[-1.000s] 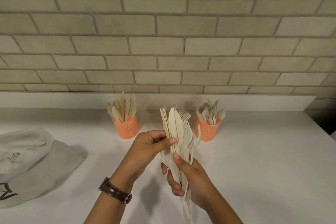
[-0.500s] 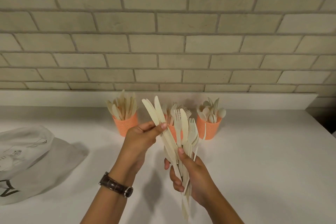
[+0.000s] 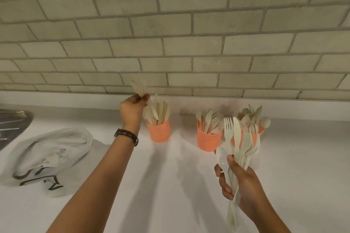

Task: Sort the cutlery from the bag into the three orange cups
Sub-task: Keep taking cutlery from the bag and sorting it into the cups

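Cutlery sorting looks well along on the white desk [image 3: 170, 185], which runs below a brick wall. At the left lies the pale cloth bag [image 3: 49, 159], slumped flat; whether anything is in it cannot be told. Toward the wall stand the three orange cups: the left cup [image 3: 158, 131] holds knives, the middle cup [image 3: 208, 141] forks, and the right cup [image 3: 262, 129] spoons, this last partly hidden behind what the right hand carries. The left hand [image 3: 132, 109] is raised just beside the left cup, above its rim, thumb and fingers pinching a few knives [image 3: 139, 87] by their lower ends, the tips pointing up toward the wall. The right hand [image 3: 240, 185] is low and near the person, fingers curled round the handles of a mixed bundle [image 3: 238, 138] of forks, at least one knife and a paler spoon, fanned upright. The step in hand, as I judge it, is dropping the picked-out knives into the left cup. That calls for bringing them over the cup's mouth, lower ends down, and letting go gently so they slide in among the others without tipping the light cup. The bundle then needs picking through in the same way.
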The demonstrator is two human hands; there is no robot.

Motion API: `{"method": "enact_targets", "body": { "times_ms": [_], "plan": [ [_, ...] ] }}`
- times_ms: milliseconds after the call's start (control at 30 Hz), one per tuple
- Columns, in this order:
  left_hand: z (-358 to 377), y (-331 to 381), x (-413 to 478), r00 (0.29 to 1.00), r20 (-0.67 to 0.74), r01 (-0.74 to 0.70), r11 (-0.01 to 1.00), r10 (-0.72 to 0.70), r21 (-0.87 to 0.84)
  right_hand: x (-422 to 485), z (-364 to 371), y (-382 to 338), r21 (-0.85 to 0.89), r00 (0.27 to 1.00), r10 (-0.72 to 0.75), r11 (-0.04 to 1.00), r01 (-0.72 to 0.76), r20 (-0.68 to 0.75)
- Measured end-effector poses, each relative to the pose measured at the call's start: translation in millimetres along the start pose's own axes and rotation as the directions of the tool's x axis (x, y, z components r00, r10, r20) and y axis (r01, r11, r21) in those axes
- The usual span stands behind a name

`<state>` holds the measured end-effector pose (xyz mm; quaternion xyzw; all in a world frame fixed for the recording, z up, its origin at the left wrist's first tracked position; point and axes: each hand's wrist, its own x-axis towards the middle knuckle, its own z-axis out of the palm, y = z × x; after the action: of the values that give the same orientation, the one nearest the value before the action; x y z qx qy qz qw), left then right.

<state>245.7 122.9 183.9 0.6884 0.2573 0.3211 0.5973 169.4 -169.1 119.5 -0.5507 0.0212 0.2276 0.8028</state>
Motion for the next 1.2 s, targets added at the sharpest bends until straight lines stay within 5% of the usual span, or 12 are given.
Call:
{"method": "enact_targets", "body": {
  "times_ms": [133,300,400,500,667,767,833,900,1000,1200],
  "plan": [
    [22,-30,7,0.999,-0.005,0.05,0.999,-0.05,0.003,3,3,-1,-0.037,1.0,0.002,0.999,-0.003,-0.003],
    [30,-66,1,0.995,-0.045,-0.081,0.969,0.094,0.232,4,3,0,-0.055,1.0,0.021,0.998,-0.021,0.002],
    [32,-78,-11,0.984,-0.151,-0.022,0.914,0.09,0.404,4,4,2,-0.077,0.999,0.034,0.996,-0.033,0.005],
    [31,-86,-18,0.993,-0.112,0.021,0.85,0.044,0.526,3,6,2,-0.097,0.999,0.043,0.994,-0.042,0.008],
    [20,-80,-26,0.993,-0.059,-0.045,0.808,0.098,0.587,1,7,-1,-0.083,0.998,0.056,0.995,-0.055,0.009],
    [20,-54,-63,0.973,-0.08,-0.164,0.888,0.218,0.43,-1,8,-2,-0.067,0.998,0.06,0.996,-0.059,0.019],
    [26,-30,-100,0.955,0.019,-0.292,0.931,0.296,0.219,-4,8,-2,-0.054,0.997,0.061,0.997,-0.059,0.046],
    [33,-9,-136,0.925,0.278,-0.29,0.954,0.259,0.077,-6,10,-2,-0.044,0.995,0.062,0.997,-0.058,0.084],
    [42,4,-173,0.822,0.555,-0.208,0.975,0.129,0.081,-10,12,-1,-0.04,0.99,0.067,0.997,-0.063,0.122],
    [46,4,-183,0.864,0.471,-0.338,0.897,0.177,0.283,-16,15,1,-0.122,0.986,0.032,0.992,-0.012,0.162]
  ]
}}
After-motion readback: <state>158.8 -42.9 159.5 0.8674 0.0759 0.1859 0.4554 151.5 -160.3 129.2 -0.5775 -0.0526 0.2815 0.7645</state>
